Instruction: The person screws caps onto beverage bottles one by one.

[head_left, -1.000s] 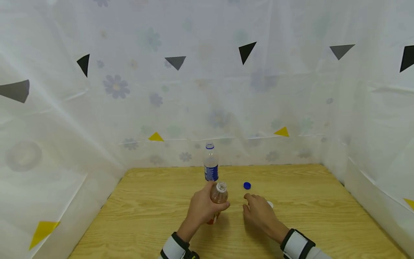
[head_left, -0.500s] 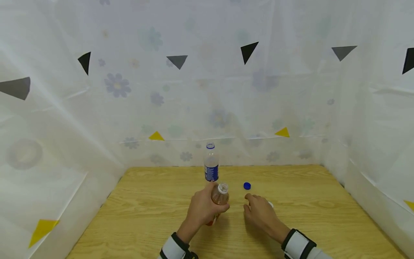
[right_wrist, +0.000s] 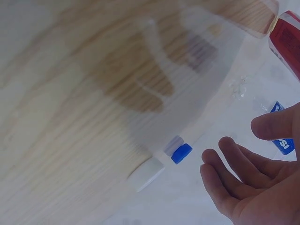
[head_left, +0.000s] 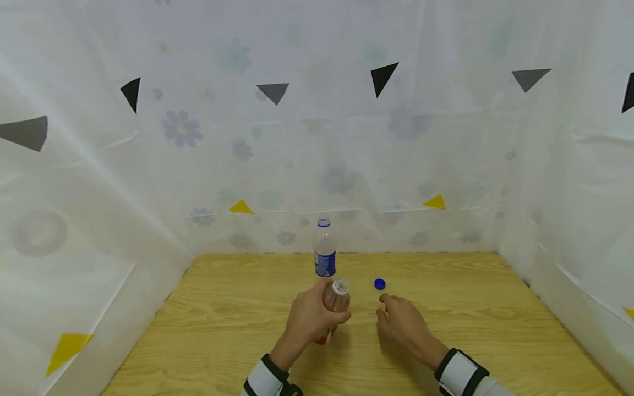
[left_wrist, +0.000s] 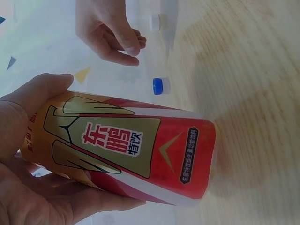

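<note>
My left hand (head_left: 312,314) grips an uncapped drink bottle (left_wrist: 126,145) with a red and gold label, its thumb and fingers round the upper part. In the head view the bottle's open white-ringed mouth (head_left: 340,286) points up, and its base is close to the table. My right hand (head_left: 403,322) hovers over the table at the right, fingers loosely bent, holding nothing. Just beyond its fingertips lies a blue cap (head_left: 380,284). A white cap (right_wrist: 146,174) lies near the blue one in the right wrist view; the right hand hides it in the head view.
Farther back stands a clear, uncapped bottle with a blue label (head_left: 325,264), behind the held bottle. The wood-grain table (head_left: 238,308) is enclosed by pale flowered sheeting (head_left: 307,154) at the back and both sides.
My right hand has shifted slightly to the right, and the white cap has gone out of sight behind it in the head view. The left hand keeps its hold on the bottle.
</note>
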{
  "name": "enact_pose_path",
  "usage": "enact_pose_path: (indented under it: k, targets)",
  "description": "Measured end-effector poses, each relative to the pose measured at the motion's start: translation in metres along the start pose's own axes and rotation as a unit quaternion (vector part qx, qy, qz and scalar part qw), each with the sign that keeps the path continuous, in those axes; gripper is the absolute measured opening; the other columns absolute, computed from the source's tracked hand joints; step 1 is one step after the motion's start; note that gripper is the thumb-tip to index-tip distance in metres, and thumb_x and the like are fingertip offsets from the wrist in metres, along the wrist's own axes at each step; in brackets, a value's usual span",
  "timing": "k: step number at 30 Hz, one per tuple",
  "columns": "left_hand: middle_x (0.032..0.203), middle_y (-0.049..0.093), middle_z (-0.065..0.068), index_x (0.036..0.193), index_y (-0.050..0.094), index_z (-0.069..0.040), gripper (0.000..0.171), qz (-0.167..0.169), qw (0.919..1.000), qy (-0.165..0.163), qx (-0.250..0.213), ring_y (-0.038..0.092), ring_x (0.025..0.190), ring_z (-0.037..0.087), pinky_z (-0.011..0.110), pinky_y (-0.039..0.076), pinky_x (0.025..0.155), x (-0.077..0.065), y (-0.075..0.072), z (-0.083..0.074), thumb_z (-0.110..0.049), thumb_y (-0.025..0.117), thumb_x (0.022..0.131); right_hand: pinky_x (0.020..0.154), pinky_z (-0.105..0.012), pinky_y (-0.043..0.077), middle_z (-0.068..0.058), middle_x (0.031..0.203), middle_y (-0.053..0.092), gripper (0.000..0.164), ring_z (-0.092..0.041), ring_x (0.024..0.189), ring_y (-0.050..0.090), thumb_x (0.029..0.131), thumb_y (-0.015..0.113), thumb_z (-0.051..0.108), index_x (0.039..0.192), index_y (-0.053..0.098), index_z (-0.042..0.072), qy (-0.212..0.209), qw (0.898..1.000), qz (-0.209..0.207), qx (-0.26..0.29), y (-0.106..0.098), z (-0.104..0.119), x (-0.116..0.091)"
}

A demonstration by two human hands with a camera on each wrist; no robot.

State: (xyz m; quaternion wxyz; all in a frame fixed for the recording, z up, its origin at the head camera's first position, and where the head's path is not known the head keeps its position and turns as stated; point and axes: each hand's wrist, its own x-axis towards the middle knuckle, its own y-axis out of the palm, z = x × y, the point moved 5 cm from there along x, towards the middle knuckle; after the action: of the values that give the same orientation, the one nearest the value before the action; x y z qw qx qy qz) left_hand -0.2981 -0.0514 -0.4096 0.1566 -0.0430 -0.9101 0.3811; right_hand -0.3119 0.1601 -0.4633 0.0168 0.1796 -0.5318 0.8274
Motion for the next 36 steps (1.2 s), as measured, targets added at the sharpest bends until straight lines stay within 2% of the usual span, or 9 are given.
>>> enact_pose_path:
  k: [7,25,30,36]
  targets:
    - [0.105,0.075,0.009,0.125,0.062,-0.015,0.064,-0.018,0.9995,0.013,0.022,0.072,0.085,0.022,0.038,0.057,0.065,0.004,0.000,0.001,-0.039,0.090,0.072,0.066,-0.037,0.056,-0.013,0.093,0.073,0.024,-0.021,0.080,0.069,0.092,0.069,0.012,0.112,0.069,-0.003,-0.004,1.000,-0.001,0.004,-0.001,0.000,0.000]
    - [0.103,0.075,0.008,0.122,0.062,-0.016,0.062,-0.031,0.9991,0.021,0.017,0.072,0.084,0.021,0.037,0.056,0.065,0.005,-0.001,0.004,-0.037,0.090,0.072,0.067,-0.038,0.056,-0.015,0.097,0.073,0.026,-0.023,0.082,0.069,0.094,0.068,0.013,0.114,0.068,-0.003,-0.001,1.000,-0.002,0.012,-0.002,0.002,0.002]
    - [0.102,0.075,0.007,0.120,0.062,-0.016,0.060,-0.034,0.9988,0.031,0.019,0.072,0.083,0.021,0.036,0.056,0.064,0.005,-0.001,0.003,-0.036,0.091,0.072,0.063,-0.036,0.054,-0.014,0.095,0.071,0.031,-0.019,0.075,0.067,0.098,0.066,0.019,0.120,0.066,-0.004,-0.004,1.000,-0.008,0.022,-0.016,0.001,0.012]
    - [0.101,0.075,0.007,0.119,0.062,-0.015,0.058,-0.030,0.9986,0.038,0.020,0.072,0.083,0.020,0.034,0.056,0.064,0.005,0.003,0.003,-0.035,0.090,0.072,0.053,-0.032,0.048,-0.019,0.101,0.072,0.038,-0.012,0.059,0.060,0.102,0.060,0.026,0.125,0.063,-0.004,-0.005,0.999,-0.037,0.031,-0.049,-0.005,0.036]
